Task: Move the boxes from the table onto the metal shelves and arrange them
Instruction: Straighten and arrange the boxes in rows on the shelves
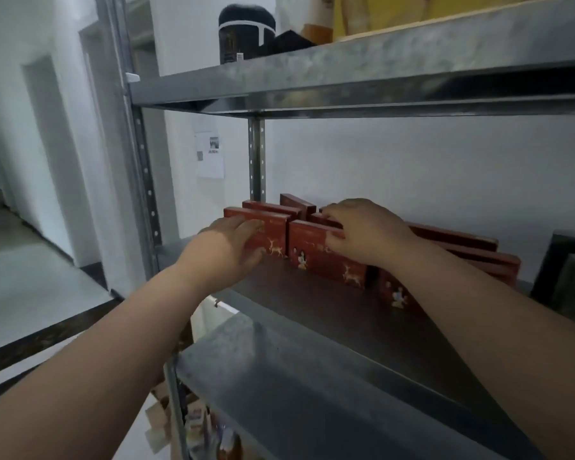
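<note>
Nearest is the grey metal front edge of the middle shelf, with a dark board behind it that carries everything, so this is the arranging step rather than the carrying one. No box is in transit, and the table they came from is out of view. Both forearms reach in over that front edge. The left hand lies with its fingers fairly straight against the face of the left front box, which stands on edge toward the board's back left corner. Motion blur makes it hard to say whether the thumb hooks under it. Just beside it, the right hand curls its fingers over the top edge of the middle front box, thumb on the printed face, gripping it. A third front box stands to the right, partly hidden by the right forearm. Behind these, more red boxes stand in rows up to the back edge by the rear post, and others stretch right toward a dark frame. The next move probably calls for sliding the two held boxes together and squaring their faces into one line without toppling the rows behind.
</note>
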Demonstrator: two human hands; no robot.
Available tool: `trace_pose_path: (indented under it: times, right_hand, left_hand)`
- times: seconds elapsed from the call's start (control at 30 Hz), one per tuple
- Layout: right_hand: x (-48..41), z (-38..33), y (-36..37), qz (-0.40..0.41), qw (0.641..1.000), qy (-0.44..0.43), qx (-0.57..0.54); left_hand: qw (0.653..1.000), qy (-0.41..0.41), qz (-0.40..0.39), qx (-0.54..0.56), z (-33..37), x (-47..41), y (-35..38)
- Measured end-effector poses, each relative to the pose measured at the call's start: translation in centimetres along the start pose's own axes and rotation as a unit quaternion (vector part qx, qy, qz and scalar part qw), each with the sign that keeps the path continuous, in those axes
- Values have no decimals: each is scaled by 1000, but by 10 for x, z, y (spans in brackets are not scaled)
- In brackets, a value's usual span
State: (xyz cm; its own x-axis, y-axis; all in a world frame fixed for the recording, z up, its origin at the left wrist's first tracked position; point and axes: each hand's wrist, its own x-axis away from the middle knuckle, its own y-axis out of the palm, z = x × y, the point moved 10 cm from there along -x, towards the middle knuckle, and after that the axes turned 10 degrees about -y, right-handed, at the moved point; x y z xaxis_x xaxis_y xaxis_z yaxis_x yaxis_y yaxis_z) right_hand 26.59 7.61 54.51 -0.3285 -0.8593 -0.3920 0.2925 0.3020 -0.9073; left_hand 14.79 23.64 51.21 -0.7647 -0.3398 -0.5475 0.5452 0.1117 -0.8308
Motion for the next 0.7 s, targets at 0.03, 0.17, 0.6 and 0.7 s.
trace_pose_path:
  times: [0.03, 0.17, 0.6, 0.7]
  right_hand:
    - [-10, 6, 5, -9, 1000, 17, -1]
    - [-41, 34, 21, -44, 997, 69, 17]
    - [-86, 139, 50, -189, 966, 171, 43]
    - [-97, 153, 61, -233, 952, 192, 40]
  left_hand:
    - [1000, 3, -10, 11, -10, -15, 4]
    - [997, 44, -48, 43, -33, -75, 21]
    - [981, 142, -129, 19, -5, -234, 94]
    - [969, 186, -157, -33, 4, -263, 115]
